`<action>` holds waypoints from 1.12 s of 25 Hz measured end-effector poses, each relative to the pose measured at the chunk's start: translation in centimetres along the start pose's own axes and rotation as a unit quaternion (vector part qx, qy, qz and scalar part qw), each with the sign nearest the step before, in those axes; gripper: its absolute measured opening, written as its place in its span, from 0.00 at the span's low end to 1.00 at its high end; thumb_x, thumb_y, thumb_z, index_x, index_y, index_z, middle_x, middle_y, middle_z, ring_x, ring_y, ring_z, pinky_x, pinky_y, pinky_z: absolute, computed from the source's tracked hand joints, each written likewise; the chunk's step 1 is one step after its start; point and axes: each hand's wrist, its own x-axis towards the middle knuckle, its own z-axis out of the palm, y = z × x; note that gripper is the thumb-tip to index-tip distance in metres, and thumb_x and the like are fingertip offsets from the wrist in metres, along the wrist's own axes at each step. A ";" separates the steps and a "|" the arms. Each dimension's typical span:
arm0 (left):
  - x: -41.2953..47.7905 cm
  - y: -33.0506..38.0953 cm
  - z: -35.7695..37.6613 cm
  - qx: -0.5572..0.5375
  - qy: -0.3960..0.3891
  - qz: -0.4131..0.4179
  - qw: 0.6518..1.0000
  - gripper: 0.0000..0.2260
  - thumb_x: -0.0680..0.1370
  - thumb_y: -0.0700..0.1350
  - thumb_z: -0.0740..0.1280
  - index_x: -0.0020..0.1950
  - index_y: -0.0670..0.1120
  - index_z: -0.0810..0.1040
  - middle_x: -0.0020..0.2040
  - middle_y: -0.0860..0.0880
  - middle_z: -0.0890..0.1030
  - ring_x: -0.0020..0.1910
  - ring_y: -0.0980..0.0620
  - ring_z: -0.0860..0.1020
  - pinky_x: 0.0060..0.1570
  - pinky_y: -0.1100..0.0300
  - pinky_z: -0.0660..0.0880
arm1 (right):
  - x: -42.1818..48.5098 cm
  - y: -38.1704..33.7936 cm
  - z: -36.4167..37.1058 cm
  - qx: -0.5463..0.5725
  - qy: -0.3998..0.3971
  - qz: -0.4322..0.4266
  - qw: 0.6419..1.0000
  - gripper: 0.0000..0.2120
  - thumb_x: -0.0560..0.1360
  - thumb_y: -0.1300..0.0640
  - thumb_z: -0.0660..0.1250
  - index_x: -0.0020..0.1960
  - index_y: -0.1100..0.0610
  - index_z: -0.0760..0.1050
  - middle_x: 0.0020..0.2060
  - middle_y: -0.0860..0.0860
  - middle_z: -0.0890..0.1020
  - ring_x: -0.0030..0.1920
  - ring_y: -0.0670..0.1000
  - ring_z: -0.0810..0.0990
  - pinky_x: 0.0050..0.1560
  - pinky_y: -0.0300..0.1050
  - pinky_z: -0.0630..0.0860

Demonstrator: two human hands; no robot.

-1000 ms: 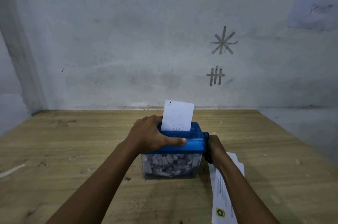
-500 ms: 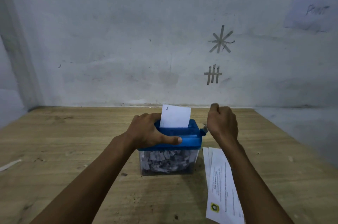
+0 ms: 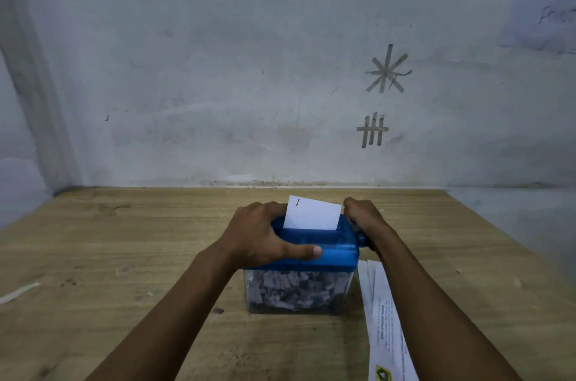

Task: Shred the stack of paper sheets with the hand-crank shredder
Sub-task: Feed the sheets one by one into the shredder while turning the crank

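Two bare forearms reach in from the bottom edge toward a small hand-crank shredder at the centre of a wooden table.

Nearest, on the rt: a stack of paper sheets, long and narrow w/ printed text and a yellow-black logo at its near end. It lies flat on the table just beside the shredder's rt side, partly under the rt forearm.

Next, the shredder's clear bin, packed w/ pale paper shreds. The blue top sits on it.

Left hand grips the blue top from the left, thumb stretched along the front edge, fingers wrapped over the back.

Right hand is curled in a fist at the rt end, above the crank. It looks closed round the handle, which the hand mostly hides.

One white sheet stands upright in the top slot, between the 2 hands, tilted slightly, w/ a small dark mark near its upper left corner.

Far left on the table: a thin white strip.

Behind, a scuffed grey-white wall w/ 2 tape marks, an asterisk shape above a hash shape. A paper note at top rt, writing too blurred to read.
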 end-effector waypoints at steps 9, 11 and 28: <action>-0.1 0.1 0.3 0.038 0.001 -0.026 0.999 0.35 0.61 0.80 0.66 0.58 0.59 0.78 0.47 0.59 0.78 0.45 0.56 0.76 0.42 0.58 0.69 | -3.2 6.2 0.1 -0.091 -0.013 -0.061 0.994 0.07 0.82 0.63 0.60 0.47 0.62 0.74 0.42 0.60 0.81 0.37 0.54 0.76 0.37 0.49 0.74; -0.1 0.4 0.2 0.051 0.010 -0.037 0.998 0.32 0.60 0.81 0.65 0.51 0.59 0.77 0.45 0.59 0.77 0.42 0.57 0.74 0.40 0.58 0.67 | -6.1 7.8 -0.7 -0.094 -0.052 -0.059 0.992 0.11 0.84 0.60 0.57 0.45 0.58 0.75 0.37 0.55 0.79 0.34 0.51 0.75 0.35 0.44 0.70; 0.3 0.1 -0.2 0.027 -0.050 -0.010 0.998 0.45 0.57 0.83 0.60 0.68 0.62 0.74 0.58 0.61 0.77 0.53 0.57 0.75 0.61 0.53 0.74 | -1.1 -1.5 -1.1 0.037 0.062 -0.039 0.997 0.18 0.80 0.57 0.51 0.35 0.61 0.68 0.27 0.56 0.72 0.28 0.54 0.70 0.31 0.42 0.65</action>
